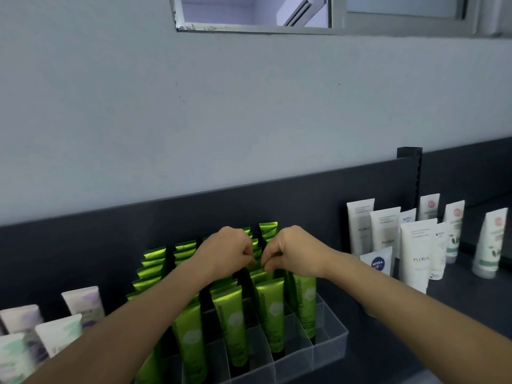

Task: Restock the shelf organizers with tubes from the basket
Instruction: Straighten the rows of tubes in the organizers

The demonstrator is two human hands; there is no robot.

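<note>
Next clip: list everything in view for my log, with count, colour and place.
Chamomile tubes: many, green, upright in rows in the organizer, centre.
organizer: one, clear, divided, on the shelf.
Floral tubes: three, white, standing right.
Nivea tube: one, white, blue logo, before the Floral tubes.
red-emblem tubes: three, white, far right.
pastel tubes: several, lilac and mint, lower left.
shelf: one, dark grey.
left hand: pinches a Chamomile tube top.
right hand: pinches a neighbouring top.

Head camera is looking forward and slightly down, sitting close above the clear divided organizer (329, 345); grey wall (194, 120) and window frame (249, 29) are rising behind it.
</note>
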